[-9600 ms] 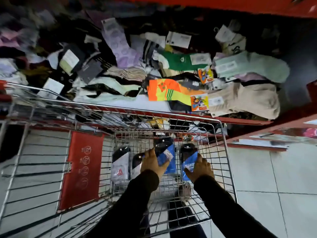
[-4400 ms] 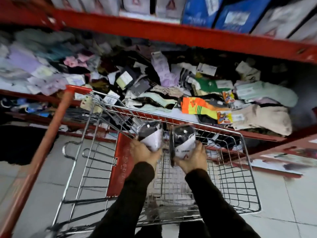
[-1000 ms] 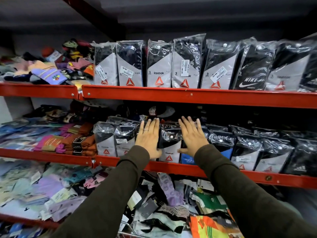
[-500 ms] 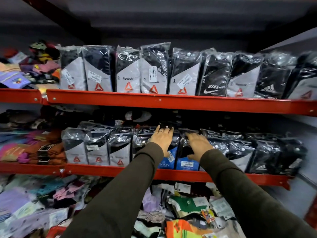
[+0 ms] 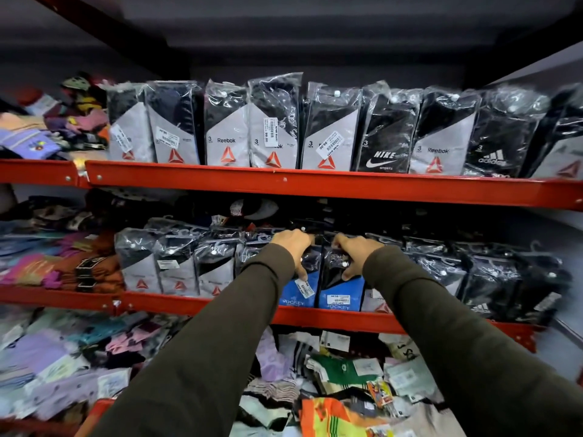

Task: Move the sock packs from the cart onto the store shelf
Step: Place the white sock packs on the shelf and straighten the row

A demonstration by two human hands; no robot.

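Note:
Two sock packs with blue Jockey cards stand side by side on the middle red shelf (image 5: pixel 195 305), in a row of bagged packs. My left hand (image 5: pixel 291 247) curls over the top of the left blue pack (image 5: pixel 296 293), thumb down its front. My right hand (image 5: pixel 355 252) grips the top of the right blue pack (image 5: pixel 340 299) the same way. Grey Reebok packs (image 5: pixel 176 272) stand to the left of them and dark packs (image 5: pixel 492 279) to the right. My sleeves hide the bagged packs just left and right of the two blue ones.
The upper red shelf (image 5: pixel 284 184) carries a tight row of Reebok, Nike and Adidas packs. Loose coloured socks (image 5: pixel 340 370) fill the bottom shelf, and folded socks (image 5: pixel 72 266) pile at the middle shelf's left. A red bar (image 5: pixel 94 413) shows at the bottom left.
A second ago my palms lay flat against the packs. Now both hands have slid to the tops of the two blue packs and curled over them.

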